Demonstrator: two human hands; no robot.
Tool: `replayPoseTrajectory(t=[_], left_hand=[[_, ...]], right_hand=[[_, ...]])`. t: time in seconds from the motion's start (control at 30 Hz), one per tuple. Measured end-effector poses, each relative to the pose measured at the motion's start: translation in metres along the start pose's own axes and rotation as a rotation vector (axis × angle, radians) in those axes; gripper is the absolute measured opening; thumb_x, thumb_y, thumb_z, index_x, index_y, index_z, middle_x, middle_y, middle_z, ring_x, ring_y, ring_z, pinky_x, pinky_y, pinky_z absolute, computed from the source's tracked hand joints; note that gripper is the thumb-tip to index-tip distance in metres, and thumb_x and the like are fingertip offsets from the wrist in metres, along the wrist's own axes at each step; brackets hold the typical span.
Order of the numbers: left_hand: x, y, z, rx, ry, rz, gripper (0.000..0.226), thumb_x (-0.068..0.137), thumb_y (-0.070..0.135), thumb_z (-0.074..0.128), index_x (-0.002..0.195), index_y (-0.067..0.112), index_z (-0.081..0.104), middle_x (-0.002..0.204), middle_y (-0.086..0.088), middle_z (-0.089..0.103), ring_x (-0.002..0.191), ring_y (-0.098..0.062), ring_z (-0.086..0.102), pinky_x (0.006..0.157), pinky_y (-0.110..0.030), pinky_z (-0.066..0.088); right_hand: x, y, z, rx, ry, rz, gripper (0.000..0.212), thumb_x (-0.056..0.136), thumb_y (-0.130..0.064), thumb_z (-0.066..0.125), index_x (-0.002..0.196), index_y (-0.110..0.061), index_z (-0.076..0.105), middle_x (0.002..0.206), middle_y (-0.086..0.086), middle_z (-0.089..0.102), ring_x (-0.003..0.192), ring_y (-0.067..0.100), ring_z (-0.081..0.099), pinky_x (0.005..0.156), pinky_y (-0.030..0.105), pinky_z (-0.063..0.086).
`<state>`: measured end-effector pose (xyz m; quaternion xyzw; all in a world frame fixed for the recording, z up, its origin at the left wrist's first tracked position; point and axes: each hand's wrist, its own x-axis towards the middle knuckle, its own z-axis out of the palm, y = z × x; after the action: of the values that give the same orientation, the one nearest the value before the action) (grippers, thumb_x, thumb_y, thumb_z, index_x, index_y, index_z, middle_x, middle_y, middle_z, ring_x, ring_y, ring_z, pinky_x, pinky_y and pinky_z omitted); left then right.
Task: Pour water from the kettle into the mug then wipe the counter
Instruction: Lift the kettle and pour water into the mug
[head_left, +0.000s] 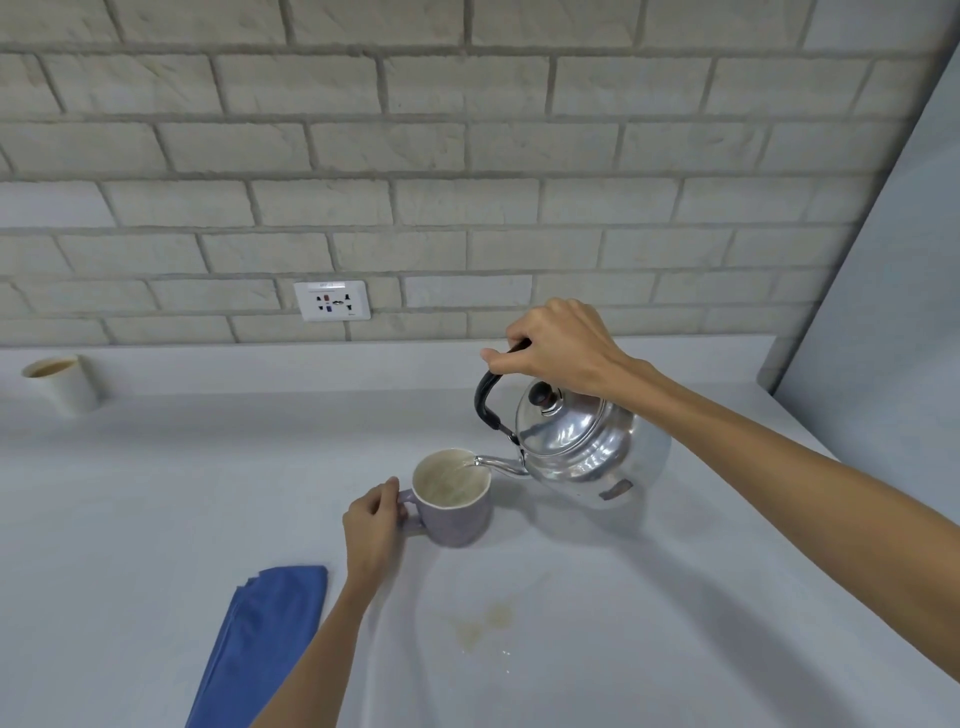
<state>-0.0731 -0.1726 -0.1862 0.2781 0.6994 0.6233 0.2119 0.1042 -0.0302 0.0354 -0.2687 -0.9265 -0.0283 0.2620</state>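
While the right hand (558, 345), closed round the black handle, tips the kettle (587, 452) so its spout hangs over the mug (454, 499), the left hand (375, 522) pinches the mug's handle, likely steadying it. Near the mug, a blue cloth (265, 634) and a brownish stain (485, 623) lie on the surface (156, 493).

Pale brick wall behind a light grey worktop.

The wall (467, 156) is whitish brick with grey joints, carrying a white socket (332, 300) low down. The worktop (156, 493) has a raised back lip and a faint yellowish stain (483, 623). A plain grey panel (893, 286), perhaps a cabinet side, stands at right. Light is soft and even.
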Motion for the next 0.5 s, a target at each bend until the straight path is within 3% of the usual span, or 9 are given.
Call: replayPoseTrajectory(t=[0.1,0.2,0.27,0.37,0.5], left_hand=[[0.000,0.000,0.003,-0.065,-0.003,-0.013,0.044,0.093,0.021,0.047,0.054,0.001,0.049,0.055,-0.011,0.052,0.052,-0.014,0.046,0.055,-0.026,0.038],[0.003,0.000,0.005,-0.118,-0.009,-0.036,0.049,0.093,0.020,0.047,0.045,0.016,0.053,0.043,0.005,0.053,0.043,-0.005,0.049,0.052,-0.024,0.041],[0.005,-0.001,0.005,-0.147,-0.021,-0.042,0.051,0.094,0.020,0.046,0.044,0.020,0.057,0.041,0.006,0.054,0.042,-0.003,0.050,0.050,-0.021,0.044],[0.005,-0.002,0.005,-0.171,-0.030,-0.047,0.048,0.095,0.023,0.045,0.050,0.019,0.063,0.049,0.002,0.059,0.046,-0.006,0.054,0.049,-0.016,0.047],[0.004,0.000,0.009,-0.204,-0.033,-0.069,0.045,0.096,0.024,0.043,0.056,0.014,0.061,0.057,-0.012,0.049,0.046,-0.009,0.050,0.044,-0.012,0.046]], right_hand=[[0.001,-0.001,-0.002,-0.013,-0.002,-0.011,0.053,0.079,-0.048,0.063,0.046,-0.010,0.046,0.040,-0.001,0.028,0.043,0.017,0.025,0.045,0.023,0.021],[0.001,-0.001,-0.007,-0.020,-0.002,-0.027,0.055,0.079,-0.047,0.063,0.045,-0.013,0.036,0.040,-0.002,0.023,0.044,0.016,0.020,0.044,0.024,0.020],[0.002,-0.002,-0.010,-0.025,0.001,-0.036,0.057,0.080,-0.046,0.063,0.044,-0.015,0.030,0.041,-0.003,0.020,0.045,0.016,0.018,0.044,0.025,0.020],[0.003,-0.002,-0.013,-0.043,0.005,-0.045,0.058,0.080,-0.046,0.062,0.044,-0.014,0.030,0.040,-0.003,0.017,0.046,0.017,0.017,0.044,0.026,0.019],[0.005,-0.002,-0.015,-0.051,0.008,-0.043,0.055,0.078,-0.047,0.063,0.046,-0.011,0.037,0.041,-0.001,0.020,0.047,0.019,0.020,0.044,0.026,0.021]])
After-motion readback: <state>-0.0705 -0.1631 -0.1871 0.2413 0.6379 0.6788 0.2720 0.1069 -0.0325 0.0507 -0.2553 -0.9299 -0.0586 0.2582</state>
